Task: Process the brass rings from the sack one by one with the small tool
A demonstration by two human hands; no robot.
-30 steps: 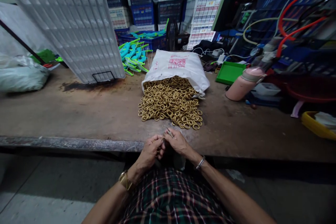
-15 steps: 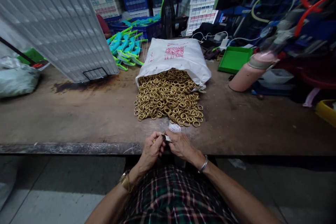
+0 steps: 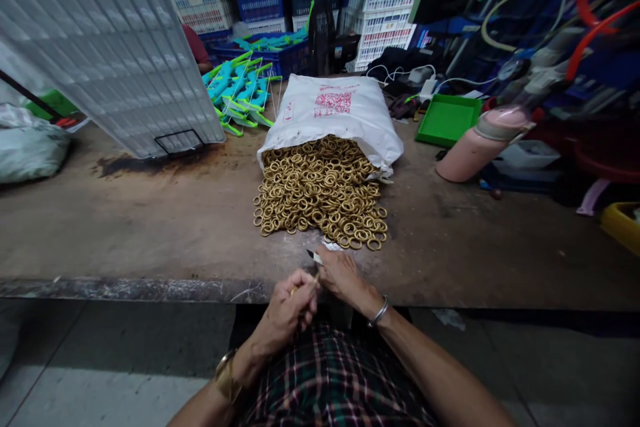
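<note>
Blade (image 3: pixel 315 257), one, has drawn away from the left hand (image 3: pixel 290 303) since half a second ago; the right hand (image 3: pixel 345 276) pinches it. The left pinches a gold piece (image 3: pixel 317 277) by the near edge of the table (image 3: pixel 150 233). Rings (image 3: pixel 320 195), too many to count, spill from one bag (image 3: pixel 333 107) beyond.

Right hand (image 3: pixel 344 275) hides (partly) a pointed tool (image 3: pixel 315 257).

Below centre, the small tool (image 3: pixel 315 257) in your right hand (image 3: pixel 346 275) is black-tipped and whitish; at centre, the piled rings (image 3: pixel 320 193) are dull gold. The bag (image 3: pixel 330 100) above them is white with red print. Your garment (image 3: pixel 335 380), bottom centre, is dark plaid with green, pink and white. Right of centre, you have a pink bottle (image 3: pixel 465 150) and green tray (image 3: pixel 449 119).
</note>
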